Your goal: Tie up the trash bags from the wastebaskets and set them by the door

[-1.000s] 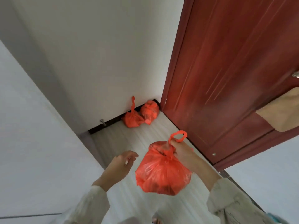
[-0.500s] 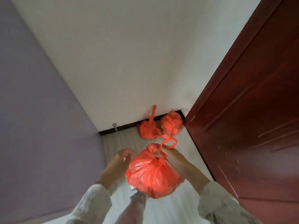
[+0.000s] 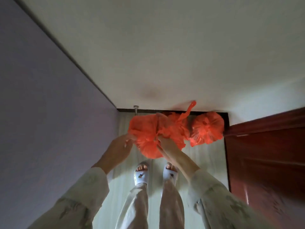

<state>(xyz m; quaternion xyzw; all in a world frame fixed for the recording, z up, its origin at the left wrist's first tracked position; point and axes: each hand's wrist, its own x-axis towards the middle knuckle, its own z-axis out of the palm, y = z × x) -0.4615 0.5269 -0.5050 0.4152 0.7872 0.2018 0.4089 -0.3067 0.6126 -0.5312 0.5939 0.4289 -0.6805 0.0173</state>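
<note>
Crinkled, knotted orange trash bag (image 3: 145,138) pinched in right hand (image 3: 165,142); left hand (image 3: 118,146) loosely spread beside it

No readable text, labels, brands or numbers on anything in view.

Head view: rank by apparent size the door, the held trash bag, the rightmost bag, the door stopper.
1. Door, cropped by the frame.
2. Held trash bag, nearer the camera and part-hidden, so unsure against the next.
3. Rightmost bag.
4. Door stopper.
</note>
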